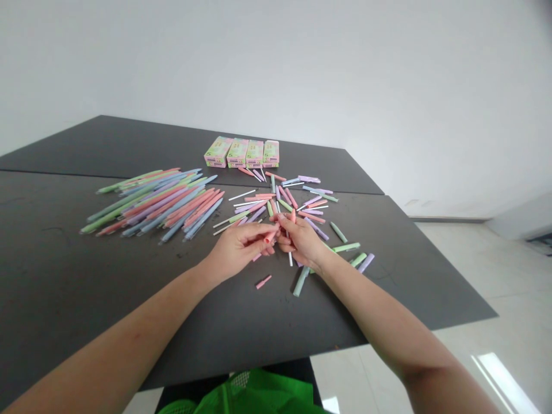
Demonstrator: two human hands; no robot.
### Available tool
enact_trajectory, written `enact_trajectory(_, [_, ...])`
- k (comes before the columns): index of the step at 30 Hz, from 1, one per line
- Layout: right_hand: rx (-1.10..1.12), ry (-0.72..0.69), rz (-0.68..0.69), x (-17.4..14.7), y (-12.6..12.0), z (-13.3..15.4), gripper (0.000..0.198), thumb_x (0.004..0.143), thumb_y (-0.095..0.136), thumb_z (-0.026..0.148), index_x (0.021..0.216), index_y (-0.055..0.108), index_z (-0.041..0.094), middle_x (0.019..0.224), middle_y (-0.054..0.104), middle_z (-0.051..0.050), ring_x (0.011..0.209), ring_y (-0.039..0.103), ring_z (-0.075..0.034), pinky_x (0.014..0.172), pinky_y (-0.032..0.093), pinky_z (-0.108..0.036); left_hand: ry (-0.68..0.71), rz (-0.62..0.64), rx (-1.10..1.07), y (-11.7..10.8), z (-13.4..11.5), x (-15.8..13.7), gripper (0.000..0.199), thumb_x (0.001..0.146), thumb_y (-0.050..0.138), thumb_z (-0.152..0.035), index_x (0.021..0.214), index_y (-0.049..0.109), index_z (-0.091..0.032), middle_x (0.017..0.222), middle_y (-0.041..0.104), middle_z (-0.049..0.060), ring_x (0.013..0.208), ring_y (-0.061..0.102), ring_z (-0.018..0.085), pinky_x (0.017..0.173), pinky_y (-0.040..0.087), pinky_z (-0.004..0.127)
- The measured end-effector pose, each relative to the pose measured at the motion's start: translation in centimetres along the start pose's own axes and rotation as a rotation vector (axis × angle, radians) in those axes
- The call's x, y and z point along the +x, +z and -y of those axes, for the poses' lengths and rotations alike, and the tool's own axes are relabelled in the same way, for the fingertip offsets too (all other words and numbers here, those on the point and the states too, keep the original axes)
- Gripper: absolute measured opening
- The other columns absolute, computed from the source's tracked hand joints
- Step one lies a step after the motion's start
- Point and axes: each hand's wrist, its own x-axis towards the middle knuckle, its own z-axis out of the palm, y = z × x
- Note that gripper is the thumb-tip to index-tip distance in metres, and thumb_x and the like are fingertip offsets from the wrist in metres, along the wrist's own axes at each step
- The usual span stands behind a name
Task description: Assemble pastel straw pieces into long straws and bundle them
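Note:
My left hand [236,248] is closed on a pink pen barrel [270,237], its hollow end towards me. Close against it, my right hand [305,240] pinches another pink pen part [294,215], and a white pen refill [290,257] sticks down from below its fingers. The two hands meet above a scatter of loose pen parts, so some of what the fingertips touch is hidden. On the table nearer to me lies a small pink pen piece [263,282]. A grey-green pen barrel [301,282] rests just under my right wrist.
A pile of whole pens [159,201] in pink, blue, green and purple lies to the left on the dark table [86,287]. Several printed boxes [237,153] stand in a row at the back. Green barrels [346,247] and a purple barrel [366,263] lie right of my hands.

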Motion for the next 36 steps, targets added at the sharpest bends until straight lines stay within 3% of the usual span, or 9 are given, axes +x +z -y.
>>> enact_trajectory(4, [-0.053,-0.001,-0.069,0.2,-0.2,0.1,0.03,0.076,0.068,0.041,0.087,0.061,0.015,0.059,0.047,0.006,0.04,0.026,-0.002,0.036,0.011,-0.015,0.151,-0.057,0.238,-0.6,-0.4,0.0,0.025,0.09,0.056,-0.027,0.109,0.07,-0.019,0.083,0.07,0.005,0.073,0.067,0.015,0.071,0.055,0.026])
enact_trajectory(8, [-0.06,-0.151,-0.186,0.3,-0.8,1.1,0.018,0.075,0.064,0.029,0.079,0.066,0.012,0.067,0.051,0.002,0.045,0.03,-0.002,0.037,0.013,-0.017,0.256,-0.139,0.406,-1.0,-1.1,0.1,0.022,0.09,0.056,-0.029,0.103,0.072,-0.02,0.099,0.068,0.007,0.088,0.064,0.017,0.079,0.052,0.027])
enact_trajectory(13, [-0.004,-0.303,-0.184,-0.5,-0.2,2.8,0.013,0.073,0.061,0.02,0.078,0.07,0.013,0.071,0.053,-0.001,0.056,0.041,-0.007,0.045,0.031,-0.019,0.346,-0.187,0.521,-1.3,-1.0,0.3,0.02,0.093,0.052,-0.028,0.099,0.068,-0.018,0.105,0.064,0.008,0.103,0.06,0.019,0.091,0.047,0.03])
enact_trajectory(18, [-0.052,-0.371,-0.157,-1.0,0.8,3.1,0.024,0.082,0.059,0.039,0.079,0.069,0.017,0.074,0.052,-0.003,0.069,0.05,-0.012,0.063,0.046,-0.026,0.259,-0.132,0.579,-1.3,-0.6,0.2,0.022,0.095,0.047,-0.03,0.106,0.063,-0.019,0.107,0.068,0.008,0.103,0.062,0.02,0.093,0.045,0.032])
enact_trajectory(23, [-0.125,-0.478,-0.177,-0.9,0.2,2.7,0.032,0.087,0.053,0.05,0.08,0.067,0.022,0.062,0.038,0.002,0.058,0.039,-0.012,0.058,0.042,-0.026,0.223,-0.063,0.626,-1.3,-0.5,0.1,0.022,0.096,0.044,-0.03,0.105,0.059,-0.019,0.101,0.067,0.007,0.095,0.062,0.02,0.085,0.045,0.03])
enact_trajectory(29, [-0.169,-0.552,-0.234,-0.8,-0.1,2.5,0.031,0.087,0.054,0.049,0.072,0.061,0.023,0.077,0.054,-0.003,0.064,0.045,-0.013,0.06,0.043,-0.027,0.242,-0.049,0.638,-1.2,-0.6,0.2,0.021,0.097,0.04,-0.029,0.105,0.057,-0.019,0.098,0.064,0.007,0.094,0.06,0.018,0.085,0.045,0.03])
enact_trajectory(36, [-0.163,-0.546,-0.178,-0.8,0.5,2.3,0.03,0.083,0.061,0.049,0.072,0.061,0.021,0.078,0.056,-0.002,0.062,0.047,-0.011,0.058,0.042,-0.026,0.241,-0.029,0.664,-1.0,-1.1,0.2,0.02,0.097,0.042,-0.027,0.099,0.059,-0.018,0.094,0.063,0.006,0.091,0.059,0.019,0.085,0.044,0.031])
